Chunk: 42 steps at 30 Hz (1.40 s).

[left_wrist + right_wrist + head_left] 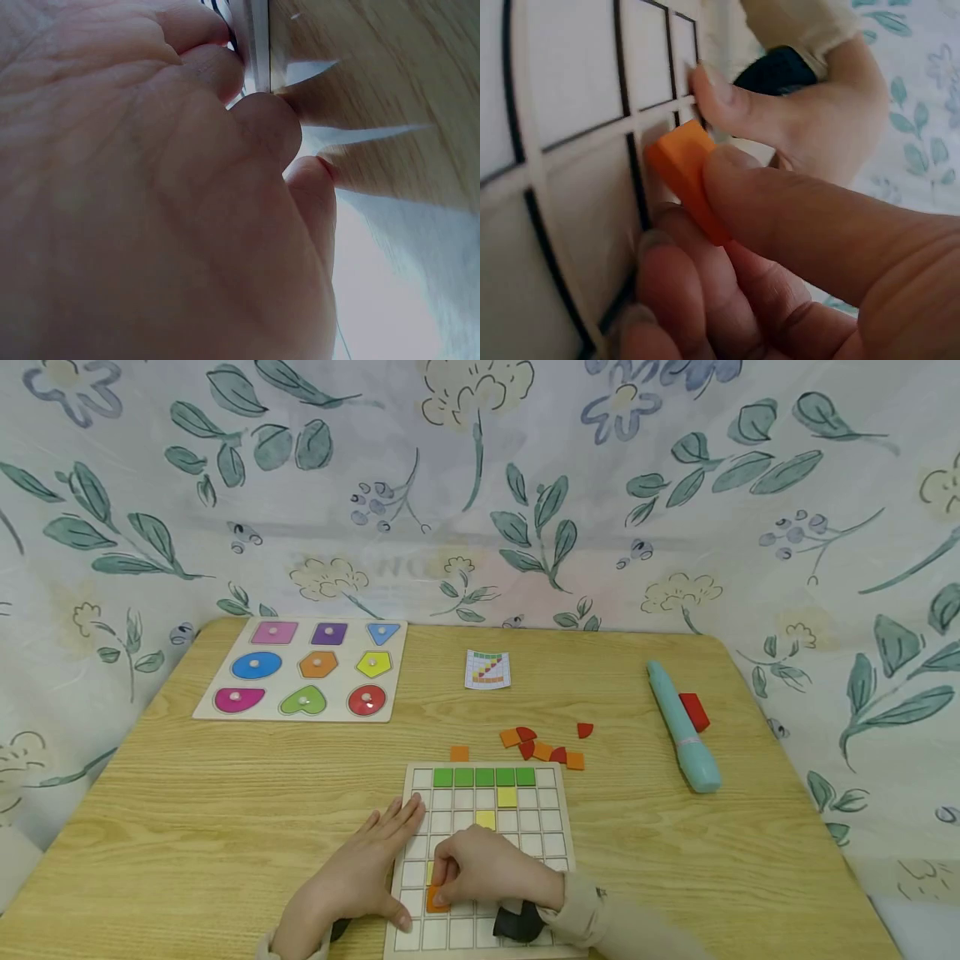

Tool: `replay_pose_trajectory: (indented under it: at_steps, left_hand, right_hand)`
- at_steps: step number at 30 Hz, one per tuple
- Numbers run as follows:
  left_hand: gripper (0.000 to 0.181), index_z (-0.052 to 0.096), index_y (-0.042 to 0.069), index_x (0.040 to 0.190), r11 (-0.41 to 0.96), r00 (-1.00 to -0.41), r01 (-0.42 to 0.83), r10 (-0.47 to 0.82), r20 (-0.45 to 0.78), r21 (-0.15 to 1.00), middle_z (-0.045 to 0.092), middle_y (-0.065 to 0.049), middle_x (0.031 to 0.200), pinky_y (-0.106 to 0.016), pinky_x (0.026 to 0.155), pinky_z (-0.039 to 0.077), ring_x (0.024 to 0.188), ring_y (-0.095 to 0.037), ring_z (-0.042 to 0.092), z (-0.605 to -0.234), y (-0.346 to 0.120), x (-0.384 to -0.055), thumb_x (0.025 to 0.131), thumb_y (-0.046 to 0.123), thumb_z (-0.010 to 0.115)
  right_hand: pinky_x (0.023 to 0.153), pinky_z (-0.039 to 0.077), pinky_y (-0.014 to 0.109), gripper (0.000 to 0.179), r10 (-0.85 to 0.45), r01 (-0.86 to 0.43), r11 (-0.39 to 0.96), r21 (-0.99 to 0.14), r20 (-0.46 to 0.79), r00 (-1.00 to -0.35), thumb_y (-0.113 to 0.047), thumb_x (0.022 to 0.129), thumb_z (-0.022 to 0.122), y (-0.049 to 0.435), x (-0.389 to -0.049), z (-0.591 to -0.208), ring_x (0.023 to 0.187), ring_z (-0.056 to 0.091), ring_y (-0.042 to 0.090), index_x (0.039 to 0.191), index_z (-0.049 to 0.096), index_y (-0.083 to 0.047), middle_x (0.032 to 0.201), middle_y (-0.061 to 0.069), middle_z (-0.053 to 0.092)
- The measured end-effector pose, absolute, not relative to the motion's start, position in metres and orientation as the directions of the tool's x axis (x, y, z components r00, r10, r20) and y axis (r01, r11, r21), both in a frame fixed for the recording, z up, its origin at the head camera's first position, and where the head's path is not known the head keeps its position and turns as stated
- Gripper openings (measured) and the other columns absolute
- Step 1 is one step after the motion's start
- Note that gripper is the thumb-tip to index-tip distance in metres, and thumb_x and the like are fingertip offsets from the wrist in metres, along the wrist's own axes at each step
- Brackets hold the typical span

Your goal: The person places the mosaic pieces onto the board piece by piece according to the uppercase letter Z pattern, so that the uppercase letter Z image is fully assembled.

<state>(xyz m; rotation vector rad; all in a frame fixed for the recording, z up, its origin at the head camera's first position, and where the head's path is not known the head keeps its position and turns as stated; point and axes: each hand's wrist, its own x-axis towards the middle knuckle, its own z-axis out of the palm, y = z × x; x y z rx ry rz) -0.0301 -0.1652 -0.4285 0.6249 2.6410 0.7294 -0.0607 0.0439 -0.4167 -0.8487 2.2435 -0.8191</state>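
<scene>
Between thumb and fingers my right hand (487, 864) pinches an orange square tile (686, 176), tilted at the surface of a pale grid board (530, 799), low on its left side. My left hand (356, 872) rests along the board's left edge, fingers stretched out and thumb near the lower left squares. In the left wrist view, its fingertips (270, 131) meet the board's side. A row of green tiles (485, 777) fills part of the board's top row. Yellow tiles (507, 797) step diagonally down to the left, partly hidden by my right hand.
Loose orange squares (575, 761) and red quarter-circle pieces (585, 730) lie beyond the board. A small pattern card (487, 670) is farther back. At back left lies a shape puzzle (337, 702); at right, a teal stick-like object (682, 731) beside a red block (695, 712).
</scene>
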Motion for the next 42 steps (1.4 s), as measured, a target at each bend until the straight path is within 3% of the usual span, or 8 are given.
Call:
replay_pose_trajectory:
  at_steps: [9,15,20,23,27,31,36,42]
  left_hand:
    - [0.133,0.023,0.0,0.152,0.771,-0.847,0.324,0.495,-0.195,0.547,0.019,-0.015,0.162,-0.062,0.117,0.018,0.148,-0.041,0.016,-0.428,-0.165,-0.03,0.047,0.048,0.088]
    - [0.133,0.023,0.0,0.152,0.774,-0.85,0.315,0.488,-0.2,0.55,0.018,-0.015,0.162,-0.062,0.117,0.017,0.148,-0.041,0.016,-0.428,-0.165,-0.03,0.047,0.049,0.088]
    - [0.134,0.023,0.001,0.153,0.776,-0.851,0.309,0.484,-0.203,0.55,0.018,-0.015,0.162,-0.061,0.118,0.017,0.148,-0.04,0.016,-0.43,-0.164,-0.031,0.046,0.049,0.088]
    - [0.134,0.022,0.002,0.153,0.777,-0.852,0.302,0.48,-0.208,0.553,0.018,-0.014,0.162,-0.062,0.118,0.016,0.149,-0.04,0.015,-0.43,-0.165,-0.031,0.046,0.048,0.088]
    - [0.133,0.022,0.002,0.153,0.779,-0.855,0.299,0.475,-0.207,0.552,0.018,-0.014,0.162,-0.061,0.118,0.015,0.149,-0.04,0.015,-0.431,-0.164,-0.03,0.046,0.047,0.088]
    - [0.135,0.022,0.003,0.153,0.785,-0.858,0.296,0.468,-0.209,0.545,0.019,-0.015,0.162,-0.06,0.118,0.016,0.149,-0.04,0.015,-0.433,-0.164,-0.029,0.045,0.048,0.089]
    - [0.137,0.02,0.003,0.154,0.787,-0.856,0.296,0.47,-0.216,0.542,0.018,-0.015,0.162,-0.061,0.118,0.016,0.149,-0.04,0.015,-0.434,-0.163,-0.029,0.045,0.052,0.087]
    - [0.137,0.02,0.003,0.154,0.787,-0.855,0.3,0.473,-0.214,0.54,0.018,-0.015,0.162,-0.062,0.118,0.016,0.149,-0.04,0.015,-0.433,-0.163,-0.031,0.045,0.052,0.087]
  right_hand:
    - [0.049,0.036,0.013,0.025,-0.704,-0.522,0.659,-0.542,-0.201,-0.681,-0.032,0.072,0.083,0.036,-0.048,-0.419,0.049,0.044,-0.006,0.064,0.061,-0.024,0.053,-0.018,0.054]
    - [0.046,0.034,0.013,0.033,-0.713,-0.554,0.661,-0.505,-0.193,-0.674,-0.04,0.073,0.081,0.036,-0.051,-0.422,0.046,0.041,-0.005,0.06,0.056,-0.024,0.051,-0.019,0.05]
    - [0.048,0.036,0.012,0.019,-0.723,-0.441,0.603,-0.665,-0.22,-0.655,-0.033,0.084,0.074,0.04,-0.072,-0.416,0.05,0.042,-0.004,0.073,0.065,-0.022,0.058,-0.017,0.052]
    - [0.056,0.041,0.014,0.013,-0.681,-0.369,0.589,-0.719,-0.195,-0.706,-0.03,0.089,0.069,0.043,-0.093,-0.411,0.06,0.049,-0.001,0.084,0.069,-0.018,0.071,-0.012,0.06]
    - [0.078,0.054,0.029,0.022,-0.579,-0.348,0.627,-0.697,-0.119,-0.807,-0.028,0.093,0.065,0.044,-0.12,-0.408,0.093,0.063,0.015,0.107,0.069,-0.012,0.105,0.002,0.069]
    - [0.103,0.048,0.047,0.041,-0.537,-0.382,0.663,-0.644,-0.054,-0.842,-0.023,0.094,0.063,0.046,-0.139,-0.415,0.127,0.052,0.033,0.13,0.059,-0.006,0.138,0.015,0.056]
    - [0.107,0.045,0.045,0.046,-0.573,-0.415,0.657,-0.629,-0.06,-0.817,-0.015,0.093,0.064,0.048,-0.151,-0.429,0.129,0.051,0.032,0.137,0.055,-0.008,0.139,0.012,0.057]
    - [0.103,0.047,0.044,0.044,-0.561,-0.339,0.557,-0.758,-0.043,-0.827,-0.006,0.091,0.064,0.054,-0.162,-0.439,0.12,0.056,0.029,0.134,0.056,-0.006,0.13,0.013,0.062]
